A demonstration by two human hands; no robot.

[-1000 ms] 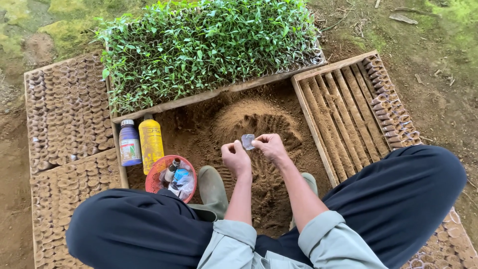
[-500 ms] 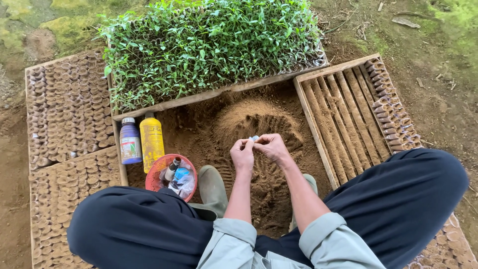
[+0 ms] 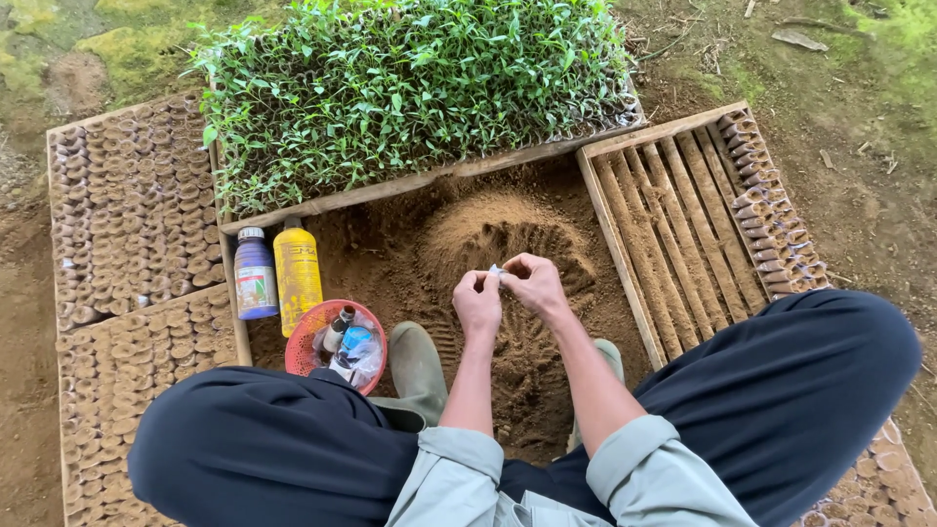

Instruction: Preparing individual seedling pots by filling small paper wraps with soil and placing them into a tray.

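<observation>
Pinched between the left hand and right hand, the small white piece could be dropped into the soil pile if the fingertips are loosened.

Bare dirt ground, mossy at top L and R. On it: wooden frame bed w/ loose brown soil, a raked mound in the middle. Seedling tray sits across the back, dense green. Trays of small rolled soil pots at L, slatted wooden rack at R w/ a row of pots along its edge. Purple bottle, yellow bottle stand upright, touching; red basket just beside.
</observation>
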